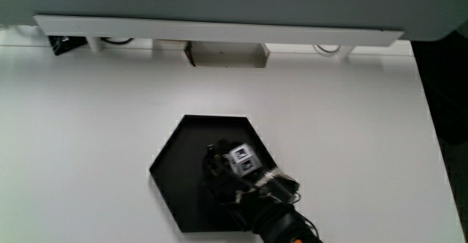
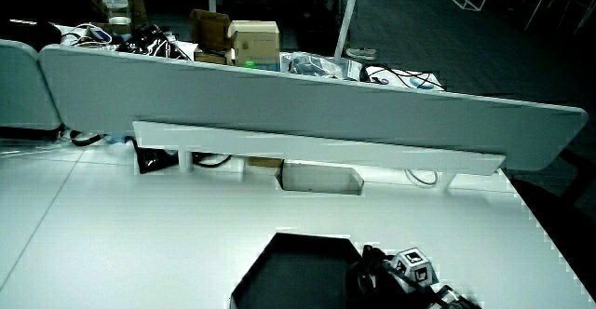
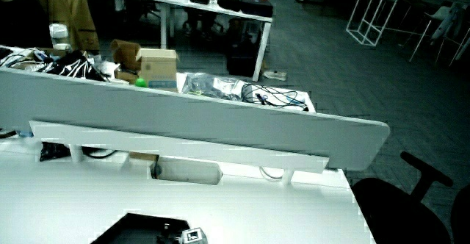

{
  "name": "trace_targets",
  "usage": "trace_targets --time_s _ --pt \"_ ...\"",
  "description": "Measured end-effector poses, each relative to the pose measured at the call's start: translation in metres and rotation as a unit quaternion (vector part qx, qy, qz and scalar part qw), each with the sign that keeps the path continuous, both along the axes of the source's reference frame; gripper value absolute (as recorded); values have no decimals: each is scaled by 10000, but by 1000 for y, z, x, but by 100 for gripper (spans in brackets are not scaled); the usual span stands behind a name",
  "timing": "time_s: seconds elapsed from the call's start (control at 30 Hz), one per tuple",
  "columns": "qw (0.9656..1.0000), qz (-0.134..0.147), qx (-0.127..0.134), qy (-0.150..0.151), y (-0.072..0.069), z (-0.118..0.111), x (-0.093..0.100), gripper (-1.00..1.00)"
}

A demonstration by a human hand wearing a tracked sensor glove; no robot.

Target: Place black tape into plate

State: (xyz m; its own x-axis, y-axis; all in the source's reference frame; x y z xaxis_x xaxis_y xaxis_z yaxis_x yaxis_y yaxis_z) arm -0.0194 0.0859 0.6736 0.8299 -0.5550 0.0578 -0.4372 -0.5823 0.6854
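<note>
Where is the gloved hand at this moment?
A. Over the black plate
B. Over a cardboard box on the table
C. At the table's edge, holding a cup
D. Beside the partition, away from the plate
A: in the main view the hand, with the patterned cube on its back, lies over the black hexagonal plate.

Dim, bluish, blown-out white table point(image 1: 88, 126)

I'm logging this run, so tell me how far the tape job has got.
Done: the hand has reached the black hexagonal plate and sits over it, its patterned cube facing up. In hand: the black tape cannot be made out against glove and plate, so a grasp is unconfirmed. Left: showing the tape lying in the plate with the hand clear.
</note>
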Motion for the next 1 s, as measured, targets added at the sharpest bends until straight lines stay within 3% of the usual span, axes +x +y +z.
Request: trace_targets --time_s 0.03,0.23,0.3,0.33,0.4,0.63,0.7,0.73,0.8,0.83,1.0 --pt "9998 -125 -124 3 2 6 -2 0" --pt "9982 -315 -272 433 14 24 4 0" --pt "9974 -452 -432 368 21 36 5 0" --pt "9976 -620 -319 17 27 38 5 0" --pt "9963 -441 -167 724 30 31 9 0" --pt "9903 -588 -757 1006 35 42 1 0" --pt "9856 -639 -912 1275 36 45 2 -18" --pt "9837 -627 -1107 1272 38 53 3 -27" --pt "9849 -542 -1046 1266 39 51 7 -45" --pt "9866 -448 -825 1332 40 55 11 -55" --pt "9939 -22 -885 660 36 39 35 -100"
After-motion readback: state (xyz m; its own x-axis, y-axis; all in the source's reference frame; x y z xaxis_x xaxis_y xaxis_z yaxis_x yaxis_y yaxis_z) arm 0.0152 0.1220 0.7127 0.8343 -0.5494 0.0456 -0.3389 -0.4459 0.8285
